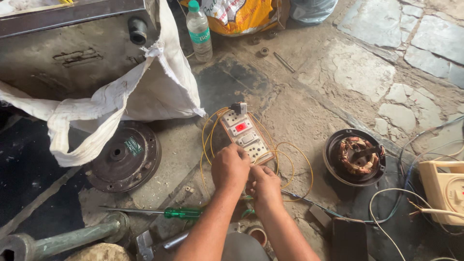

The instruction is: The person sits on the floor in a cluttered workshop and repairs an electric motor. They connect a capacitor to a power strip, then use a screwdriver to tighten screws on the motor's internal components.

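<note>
A cream switch-and-socket board with a red rocker switch lies on the dirty floor, a black plug in its far end. Thin yellow wire loops around it. My left hand is closed at the board's near end, fingers curled down on it. My right hand is closed just beside and below, touching the left; what its fingers pinch is hidden, though green-handled pliers peek out beneath it.
A green-handled screwdriver and hammer lie near left. A round motor cover, white sack, water bottle, copper-wound fan stator, cream switch box with loose wires and tape roll surround me.
</note>
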